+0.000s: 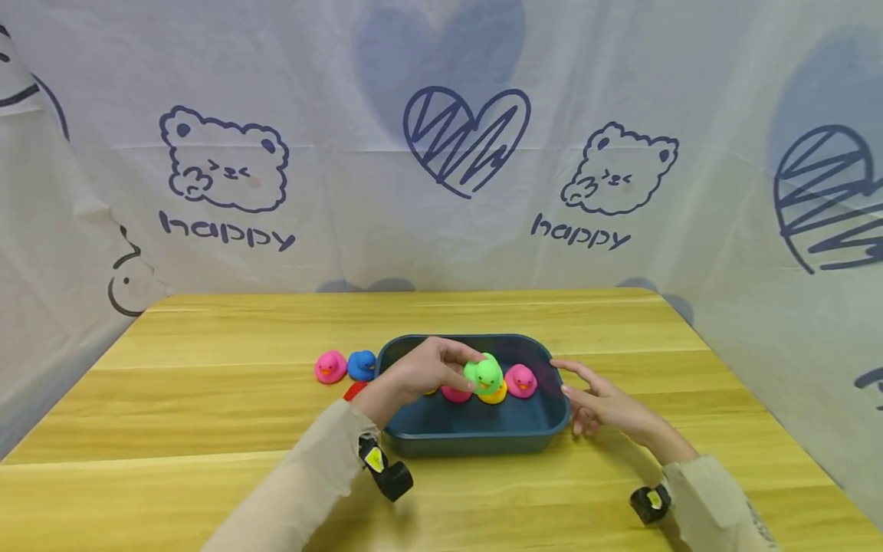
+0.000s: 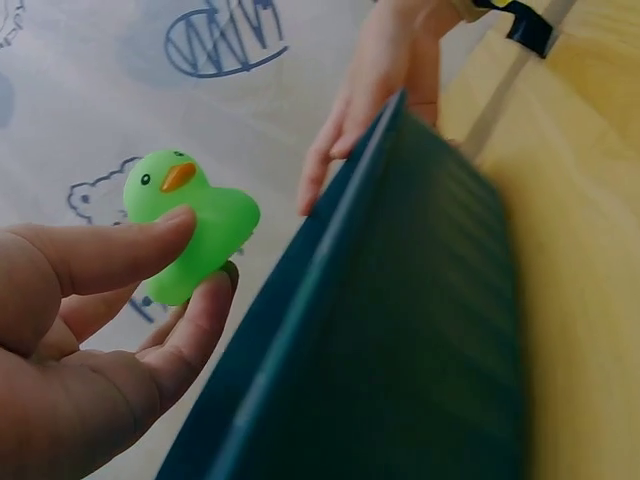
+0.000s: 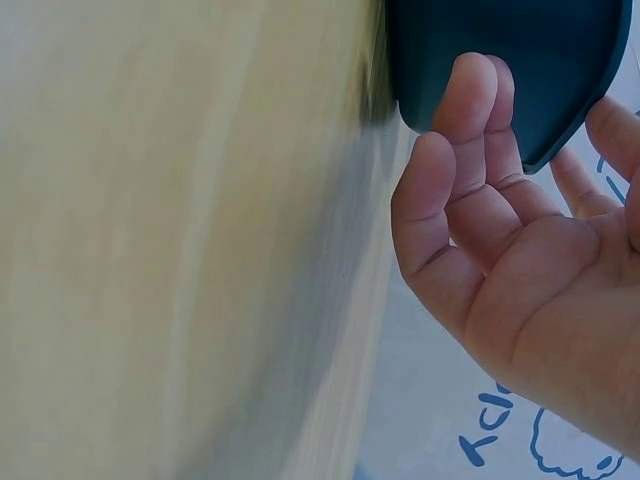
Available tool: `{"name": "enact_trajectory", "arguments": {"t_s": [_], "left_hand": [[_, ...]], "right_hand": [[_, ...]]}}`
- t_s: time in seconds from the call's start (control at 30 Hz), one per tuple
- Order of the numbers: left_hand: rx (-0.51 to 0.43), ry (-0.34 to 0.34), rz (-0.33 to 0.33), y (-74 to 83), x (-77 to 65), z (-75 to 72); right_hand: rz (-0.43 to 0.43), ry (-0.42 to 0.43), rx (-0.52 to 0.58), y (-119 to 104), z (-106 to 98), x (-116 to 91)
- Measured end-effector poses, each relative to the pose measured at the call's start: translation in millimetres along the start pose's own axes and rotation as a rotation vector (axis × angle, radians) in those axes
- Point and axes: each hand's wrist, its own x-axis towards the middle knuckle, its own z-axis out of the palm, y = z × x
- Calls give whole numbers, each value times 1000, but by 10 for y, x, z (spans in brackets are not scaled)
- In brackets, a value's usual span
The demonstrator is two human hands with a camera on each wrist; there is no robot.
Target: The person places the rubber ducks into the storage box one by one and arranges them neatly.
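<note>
My left hand (image 1: 426,369) pinches a green rubber duck (image 1: 486,374) between thumb and fingers, over the dark blue bin (image 1: 469,446). The left wrist view shows the green duck (image 2: 190,225) tilted, its orange beak toward the camera. Inside the bin, a pink duck (image 1: 521,381) sits to the right, and a yellow duck (image 1: 493,395) is partly covered by the green one. Another pink duck (image 1: 455,394) shows beneath my left hand. At the bin's right end, my right hand (image 1: 610,408) rests its thumb and index fingertip at the rim, other fingers loosely bent by the outer wall (image 3: 460,40).
Left of the bin, a pink duck (image 1: 331,367) and a blue duck (image 1: 362,366) stand on the wooden table (image 1: 228,399). A red object (image 1: 355,390) is mostly hidden by my left wrist. A printed cloth (image 1: 345,176) hangs behind the table.
</note>
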Motion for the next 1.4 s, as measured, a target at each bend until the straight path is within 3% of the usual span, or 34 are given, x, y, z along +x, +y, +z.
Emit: {"name": "enact_trajectory", "arguments": {"t_s": [0.27, 0.53, 0.7, 0.93, 1.2, 1.4], "left_hand": [[-42, 6, -45, -72, 83, 177], [-219, -41, -124, -134, 147, 294], [-272, -24, -183, -184, 181, 352], [-226, -39, -242, -235, 202, 390], [-71, -106, -297, -254, 204, 420], [18, -83, -337, -253, 193, 438]], "right_hand": [[-12, 3, 0, -2, 1, -6], [-16, -8, 5, -2, 3, -7], [-15, -9, 5, -4, 5, -10], [-13, -3, 1, 0, 6, -6], [1, 3, 1, -17, 16, -5], [-4, 2, -6, -38, 31, -13]]}}
